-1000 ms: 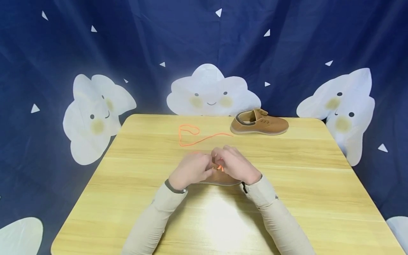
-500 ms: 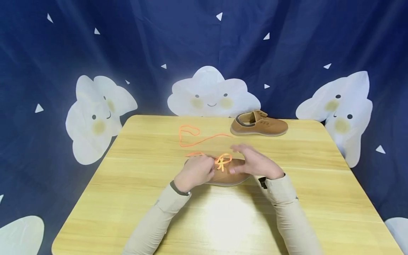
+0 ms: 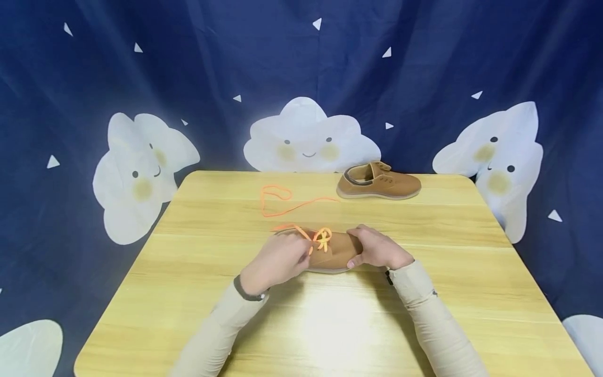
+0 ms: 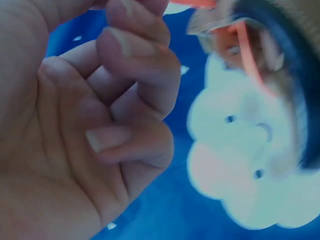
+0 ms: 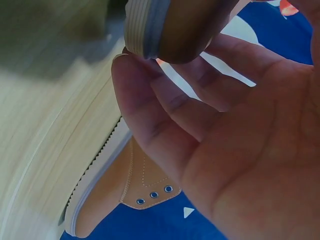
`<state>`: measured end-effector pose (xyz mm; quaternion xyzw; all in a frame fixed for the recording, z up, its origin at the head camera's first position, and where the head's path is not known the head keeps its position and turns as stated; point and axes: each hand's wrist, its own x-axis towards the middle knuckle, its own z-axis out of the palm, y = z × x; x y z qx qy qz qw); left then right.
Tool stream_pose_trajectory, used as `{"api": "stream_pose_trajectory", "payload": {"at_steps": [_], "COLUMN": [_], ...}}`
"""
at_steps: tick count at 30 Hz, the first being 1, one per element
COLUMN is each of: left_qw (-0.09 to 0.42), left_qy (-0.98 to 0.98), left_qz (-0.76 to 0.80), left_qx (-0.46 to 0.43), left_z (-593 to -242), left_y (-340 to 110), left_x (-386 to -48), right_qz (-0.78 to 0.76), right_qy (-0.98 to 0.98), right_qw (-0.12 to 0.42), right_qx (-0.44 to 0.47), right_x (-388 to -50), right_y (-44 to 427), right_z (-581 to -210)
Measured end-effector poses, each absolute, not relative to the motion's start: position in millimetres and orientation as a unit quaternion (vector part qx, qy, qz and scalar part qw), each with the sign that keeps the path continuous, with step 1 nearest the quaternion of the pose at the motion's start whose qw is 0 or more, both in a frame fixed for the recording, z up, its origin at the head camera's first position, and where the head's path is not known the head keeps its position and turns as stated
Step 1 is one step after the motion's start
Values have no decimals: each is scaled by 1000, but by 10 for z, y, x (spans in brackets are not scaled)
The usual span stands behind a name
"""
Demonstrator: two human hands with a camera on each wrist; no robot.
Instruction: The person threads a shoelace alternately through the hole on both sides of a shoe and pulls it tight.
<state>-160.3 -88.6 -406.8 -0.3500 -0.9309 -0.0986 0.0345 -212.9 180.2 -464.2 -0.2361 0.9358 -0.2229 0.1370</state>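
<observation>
A brown shoe (image 3: 340, 250) lies on the table with its toe to the right, and its heel end is hidden behind my left hand (image 3: 277, 262). Orange shoelace (image 3: 323, 236) forms a loop and crossing strands over its front. My left fingers are curled at the lacing and pinch the lace; the left wrist view shows orange lace (image 4: 247, 52) beside the dark-lined shoe opening (image 4: 277, 30), but the pinching fingertips run out of its top edge. My right hand (image 3: 381, 250) grips the toe, thumb on the near side, fingers on the far side. The right wrist view shows the toe (image 5: 192, 30) against those fingers.
A second brown shoe (image 3: 383, 184), without lace in its eyelets, stands at the table's back right. Left of it a loose orange lace (image 3: 282, 212) lies on the wooden table (image 3: 188, 293). A blue curtain (image 3: 216, 47) with clouds hangs behind the back edge.
My right hand has left the lacing, moved right and taken hold of the toe. The lace loop, hidden before, shows now. My left hand stays at the lacing.
</observation>
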Motion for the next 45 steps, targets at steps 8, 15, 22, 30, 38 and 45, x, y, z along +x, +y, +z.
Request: {"api": "stream_pose_trajectory", "payload": {"at_steps": [8, 15, 22, 30, 38, 45], "left_qw": [96, 178, 120, -125, -179, -94], "left_qy": [-907, -883, -904, -940, -954, -928], "left_qz": [-113, -116, -116, -136, -134, -282], "left_qx": [-395, -419, -394, -286, -200, -225], "left_z": [-3713, -3514, -3607, -4205, -4537, -4757], "left_y": [-1119, -1353, -1519, -1571, -1508, -1212], "left_x": [-1213, -825, -580, -777, -995, -1341], "right_qz": [-223, -218, -205, -202, -199, -212], "right_qy": [937, 939, 942, 938, 918, 878], "right_qw": [138, 148, 147, 159, 158, 92], "right_qx": [-230, -219, -222, -233, -305, -419], "right_x": [-2137, -2129, -2123, -2149, -2186, -2297], "right_y": [1798, 1794, 1769, 1774, 1669, 1271], "right_z": [-4630, -4621, -4589, -4570, -4253, -4026]}}
